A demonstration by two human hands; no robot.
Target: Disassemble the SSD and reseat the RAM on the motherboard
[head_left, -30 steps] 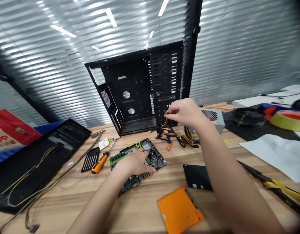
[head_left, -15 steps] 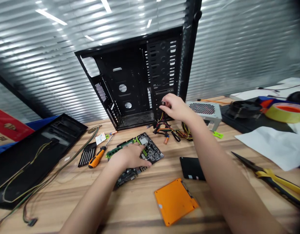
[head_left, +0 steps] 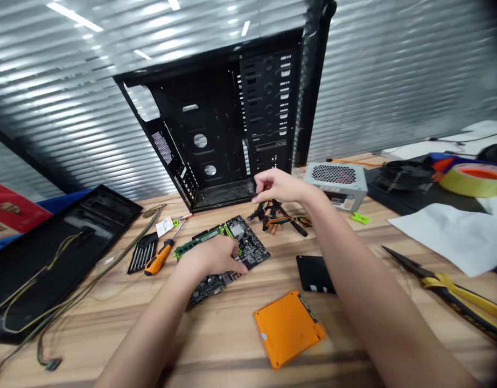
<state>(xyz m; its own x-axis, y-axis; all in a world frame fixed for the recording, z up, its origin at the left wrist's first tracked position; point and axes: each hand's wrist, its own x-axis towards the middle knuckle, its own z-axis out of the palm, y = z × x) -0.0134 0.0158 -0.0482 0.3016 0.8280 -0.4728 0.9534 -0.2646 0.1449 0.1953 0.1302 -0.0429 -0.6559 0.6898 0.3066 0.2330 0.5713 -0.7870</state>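
A motherboard (head_left: 248, 242) lay on the desk (head_left: 232, 350), with the computer case (head_left: 216, 129) behind it. A screwdriver (head_left: 160, 257) and a bit set (head_left: 142, 254) lay to its left, a side panel (head_left: 58, 253) farther left. A solid-state drive (head_left: 288, 328) lay before it, a power supply (head_left: 335, 186) stood right of the case, and pliers (head_left: 446, 291) lay far right.

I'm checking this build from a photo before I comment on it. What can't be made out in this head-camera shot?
Head view only:
The left hand hides the middle of the motherboard.
The right hand's fingertips are too small and shadowed to show whether they pinch anything.
The power supply's label is too small to read.
The red packaging is cut off by the left edge.
The yellow tape roll is cut off by the right edge.
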